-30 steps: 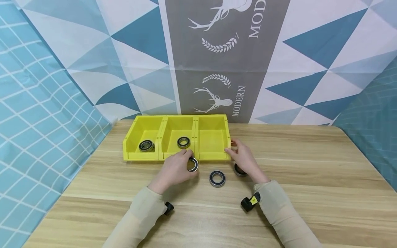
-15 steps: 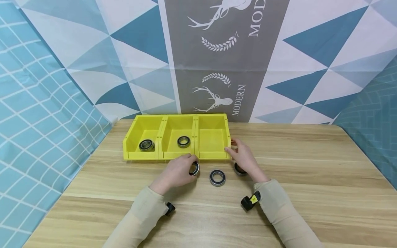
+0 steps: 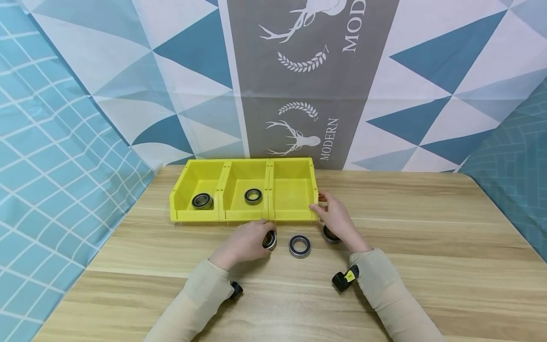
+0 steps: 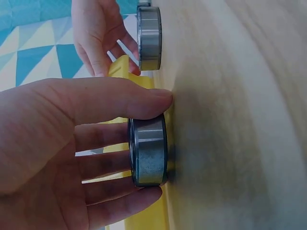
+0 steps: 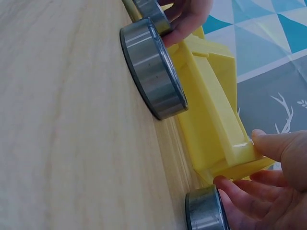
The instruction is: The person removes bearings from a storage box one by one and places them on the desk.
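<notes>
My left hand [image 3: 244, 241] pinches a ball bearing [image 4: 151, 153] between thumb and fingers, low over the table in front of the middle yellow bin. In the left wrist view its steel rim stands close to the wood; whether it touches, I cannot tell. My right hand [image 3: 337, 219] grips the front right corner of the right-hand yellow bin [image 3: 292, 215], thumb on its edge and fingers outside. Between the hands a second bearing [image 3: 292, 247] lies flat on the table. A third bearing [image 3: 330, 236] lies partly hidden beneath the right hand.
Three yellow bins stand joined in a row near the back wall. The left bin [image 3: 194, 215] holds stacked bearings [image 3: 195, 201]; the middle bin [image 3: 243, 215] holds one bearing [image 3: 247, 197]. The wooden table [image 3: 427, 237] extends to both sides. Patterned cloth [image 3: 295, 80] hangs behind.
My left hand has moved down and slightly right with the bearing, from by the middle bin's front edge toward the table. My right hand and the bins have stayed put.
</notes>
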### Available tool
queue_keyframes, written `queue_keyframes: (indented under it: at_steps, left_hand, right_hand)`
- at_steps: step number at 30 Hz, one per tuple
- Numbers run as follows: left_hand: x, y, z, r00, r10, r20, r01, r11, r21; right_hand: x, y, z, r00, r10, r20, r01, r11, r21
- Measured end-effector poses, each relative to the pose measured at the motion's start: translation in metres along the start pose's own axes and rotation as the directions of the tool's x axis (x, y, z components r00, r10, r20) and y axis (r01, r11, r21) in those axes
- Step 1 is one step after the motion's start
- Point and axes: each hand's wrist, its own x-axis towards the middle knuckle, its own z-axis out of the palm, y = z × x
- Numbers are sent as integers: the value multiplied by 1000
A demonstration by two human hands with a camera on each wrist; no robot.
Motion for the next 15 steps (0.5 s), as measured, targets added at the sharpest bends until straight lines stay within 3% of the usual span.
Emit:
queue_keyframes:
  at_steps: [15]
  left_hand:
    - [0,0,1,1000,-2,3,2,1000,-5]
  right_hand:
    - [0,0,0,1000,-12,-8,12,1000,-13]
